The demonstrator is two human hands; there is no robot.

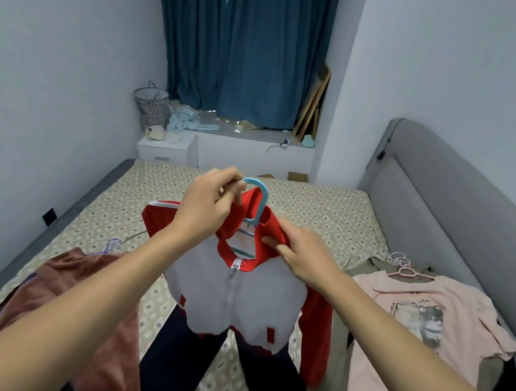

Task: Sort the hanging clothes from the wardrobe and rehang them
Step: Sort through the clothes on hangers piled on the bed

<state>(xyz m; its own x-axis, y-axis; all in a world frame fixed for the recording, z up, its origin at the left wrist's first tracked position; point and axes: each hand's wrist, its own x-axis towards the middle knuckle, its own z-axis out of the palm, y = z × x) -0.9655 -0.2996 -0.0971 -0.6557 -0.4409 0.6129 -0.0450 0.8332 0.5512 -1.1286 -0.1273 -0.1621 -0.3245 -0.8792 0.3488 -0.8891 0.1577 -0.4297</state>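
Jacket [233,299] hangs on a blue hanger [257,202] above the bed [315,211]. Left hand [208,204] fingers pinch its collar by the hook; right hand [301,256] fingers grip the collar's other side.

smooth blue plastic hanger [257,202], matt red-and-white cloth jacket [234,296], velvety rust garment [72,294], padded grey headboard [452,199].

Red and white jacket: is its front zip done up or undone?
Done up. The jacket's white front panels meet along a closed seam, with the zip pull at the collar base. The red collar above it stands open.
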